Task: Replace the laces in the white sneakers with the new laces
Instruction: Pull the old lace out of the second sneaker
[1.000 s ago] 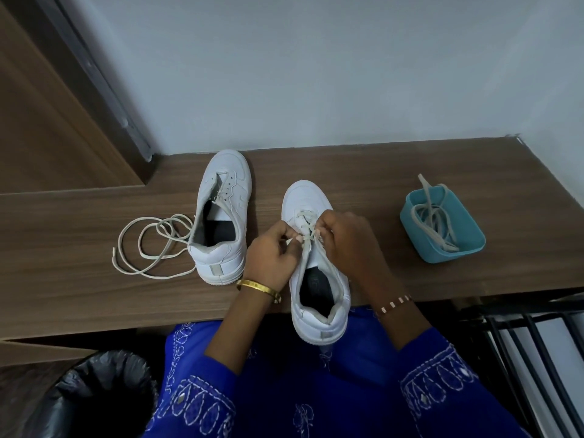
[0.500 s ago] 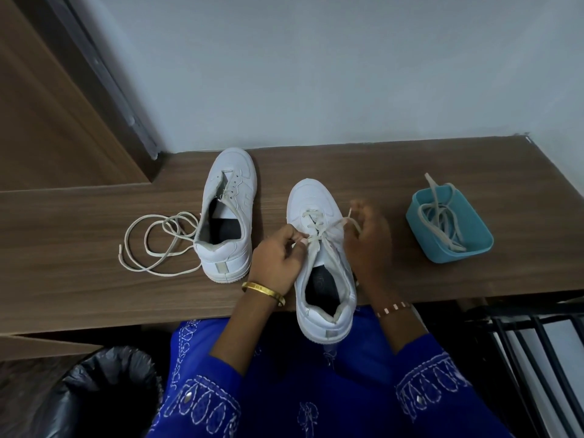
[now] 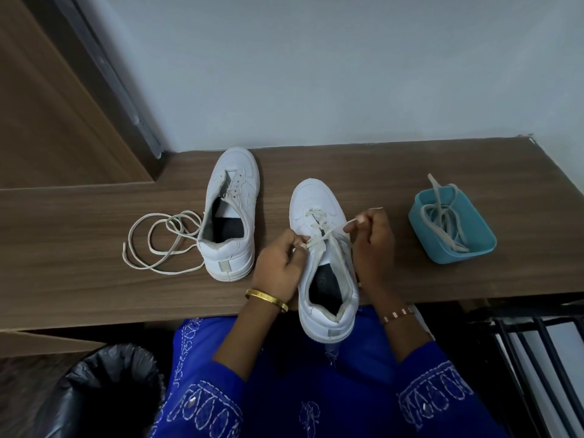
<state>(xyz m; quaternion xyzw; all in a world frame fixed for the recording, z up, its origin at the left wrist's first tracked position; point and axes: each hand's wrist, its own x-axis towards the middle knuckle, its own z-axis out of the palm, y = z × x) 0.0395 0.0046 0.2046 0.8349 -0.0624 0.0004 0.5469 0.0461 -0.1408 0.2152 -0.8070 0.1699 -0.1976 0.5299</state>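
Two white sneakers stand on the wooden shelf (image 3: 442, 172). The right sneaker (image 3: 328, 273) sits at the shelf's front edge, heel overhanging, with a lace (image 3: 319, 224) threaded through its front eyelets. My left hand (image 3: 279, 260) pinches the lace at the sneaker's left side. My right hand (image 3: 373, 238) pinches the lace end on the right and holds it taut. The left sneaker (image 3: 230, 213) has bare eyelets. A loose lace (image 3: 158, 238) lies coiled to its left. More laces (image 3: 442, 222) lie in a teal tub (image 3: 474, 251).
A bin lined with a black bag (image 3: 107, 390) stands below the shelf at the lower left. A black metal rack (image 3: 537, 358) is at the lower right. A wooden door panel (image 3: 47, 105) rises at the left, and a pale wall backs the shelf.
My right hand has drawn the lace end out to the right, away from the sneaker. My left hand stays pinching at the eyelets.
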